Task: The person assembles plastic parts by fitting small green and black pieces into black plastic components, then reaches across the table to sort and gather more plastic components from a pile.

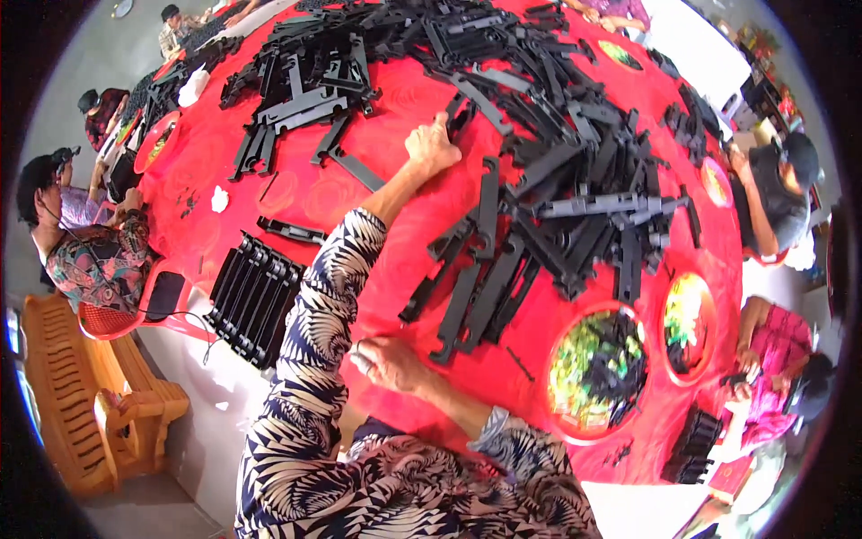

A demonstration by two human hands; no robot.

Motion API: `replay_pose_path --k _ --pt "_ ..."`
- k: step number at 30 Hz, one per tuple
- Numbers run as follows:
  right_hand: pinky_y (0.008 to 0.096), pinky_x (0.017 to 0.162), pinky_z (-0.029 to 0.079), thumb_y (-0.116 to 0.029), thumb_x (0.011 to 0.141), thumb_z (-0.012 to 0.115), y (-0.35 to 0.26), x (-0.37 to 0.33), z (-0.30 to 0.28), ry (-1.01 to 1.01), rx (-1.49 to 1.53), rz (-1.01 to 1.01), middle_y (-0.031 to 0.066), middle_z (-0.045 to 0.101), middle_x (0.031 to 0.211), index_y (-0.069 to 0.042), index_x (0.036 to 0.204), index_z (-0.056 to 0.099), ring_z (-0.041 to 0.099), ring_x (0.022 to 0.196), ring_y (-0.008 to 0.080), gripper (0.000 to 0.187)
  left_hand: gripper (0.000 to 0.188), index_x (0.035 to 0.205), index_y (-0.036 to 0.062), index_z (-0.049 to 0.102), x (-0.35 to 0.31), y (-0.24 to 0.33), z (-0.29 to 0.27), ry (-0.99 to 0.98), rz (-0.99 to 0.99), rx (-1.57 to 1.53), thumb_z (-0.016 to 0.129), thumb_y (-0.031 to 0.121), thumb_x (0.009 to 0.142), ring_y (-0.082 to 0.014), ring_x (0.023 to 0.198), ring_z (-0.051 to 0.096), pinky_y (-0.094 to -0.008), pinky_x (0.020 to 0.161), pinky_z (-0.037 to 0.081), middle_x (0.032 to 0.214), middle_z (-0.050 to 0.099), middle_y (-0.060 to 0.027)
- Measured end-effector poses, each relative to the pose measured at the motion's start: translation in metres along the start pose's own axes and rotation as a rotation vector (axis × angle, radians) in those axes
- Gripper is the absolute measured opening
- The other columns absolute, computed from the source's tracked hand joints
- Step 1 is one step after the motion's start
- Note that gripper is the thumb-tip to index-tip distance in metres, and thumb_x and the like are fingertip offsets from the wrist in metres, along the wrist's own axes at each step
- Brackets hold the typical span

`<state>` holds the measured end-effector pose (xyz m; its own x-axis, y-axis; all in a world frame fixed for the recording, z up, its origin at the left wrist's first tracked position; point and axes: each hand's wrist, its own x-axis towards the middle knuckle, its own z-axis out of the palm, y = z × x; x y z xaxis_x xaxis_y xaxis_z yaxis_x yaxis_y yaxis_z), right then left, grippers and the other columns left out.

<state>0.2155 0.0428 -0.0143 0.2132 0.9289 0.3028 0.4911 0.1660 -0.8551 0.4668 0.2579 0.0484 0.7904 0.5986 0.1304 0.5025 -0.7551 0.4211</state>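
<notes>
My left hand [434, 146] is stretched far across the red table, its fingers closed on the near end of a black plastic bar [461, 118] at the edge of a big pile. Close to my body, my right hand [393, 365] is curled, and something pale shows at its fingertips [362, 360]. Whether that is a held thing or a finger covering is too small to tell. To the right of both hands lies a heap of long black plastic bars [561, 193] with hooked, notched ends. A neat row of similar black bars [256, 299] sits left of my left forearm.
A red basin [554, 409] of small black and yellow-green pieces stands at the near right, a second basin [667, 346] beside it. Loose black bars [292, 231] lie on the red tabletop [395, 242]. People sit around the table; a wooden bench [67, 386] is at the left.
</notes>
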Motion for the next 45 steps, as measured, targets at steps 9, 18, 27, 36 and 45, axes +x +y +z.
replay_pose_path --k 9,18,27,36,45 --pt "0.0469 0.068 0.049 -0.013 0.085 0.059 0.013 0.003 -0.001 0.039 0.021 -0.006 0.0202 0.060 0.077 0.000 0.083 0.057 0.062 0.077 0.0374 0.013 0.088 0.137 -0.0054 0.041 -0.091 0.015 -0.064 -0.293 0.159 -0.569 0.079 0.027 0.064 -0.0180 0.091 0.065 -0.0279 0.082 0.050 0.102 0.068 -0.0119" --pt "0.0500 0.069 0.046 -0.011 0.078 0.059 0.021 -0.003 0.010 0.072 0.004 -0.009 0.0226 0.059 0.077 0.001 0.084 0.058 0.059 0.077 0.0409 0.013 0.086 0.137 -0.0032 0.037 -0.234 0.032 -0.051 -0.155 0.347 -0.486 0.079 0.021 0.067 -0.0411 0.114 0.055 -0.0418 0.096 0.046 0.122 0.054 -0.0306" --pt "0.0460 0.075 0.046 -0.011 0.078 0.061 0.037 -0.011 0.017 0.001 -0.095 -0.033 0.0198 0.062 0.084 0.001 0.085 0.059 0.061 0.086 0.0348 0.014 0.069 0.135 0.0021 0.042 -0.258 0.047 -0.048 -0.027 0.511 -0.245 0.074 0.025 0.079 -0.0423 0.120 0.042 -0.0510 0.096 0.041 0.124 0.047 -0.0258" --pt "0.0425 0.067 0.051 -0.007 0.084 0.059 0.014 -0.001 -0.006 -0.042 -0.075 0.051 0.0198 0.064 0.081 0.000 0.098 0.061 0.065 0.079 0.0358 0.017 0.049 0.107 -0.0020 0.059 -0.117 0.027 -0.037 0.132 0.477 -0.260 0.060 0.043 0.088 -0.0442 0.096 0.059 -0.0511 0.081 0.048 0.099 0.062 -0.0255" --pt "0.0418 0.062 0.049 -0.005 0.085 0.061 0.007 -0.004 -0.009 0.047 0.116 0.013 0.0143 0.061 0.082 -0.002 0.096 0.058 0.062 0.073 0.0341 0.011 0.068 0.126 0.0039 0.048 0.060 0.030 0.052 0.070 0.295 -0.021 0.060 0.055 0.083 -0.0396 0.123 0.043 -0.0575 0.097 0.039 0.129 0.050 -0.0194"
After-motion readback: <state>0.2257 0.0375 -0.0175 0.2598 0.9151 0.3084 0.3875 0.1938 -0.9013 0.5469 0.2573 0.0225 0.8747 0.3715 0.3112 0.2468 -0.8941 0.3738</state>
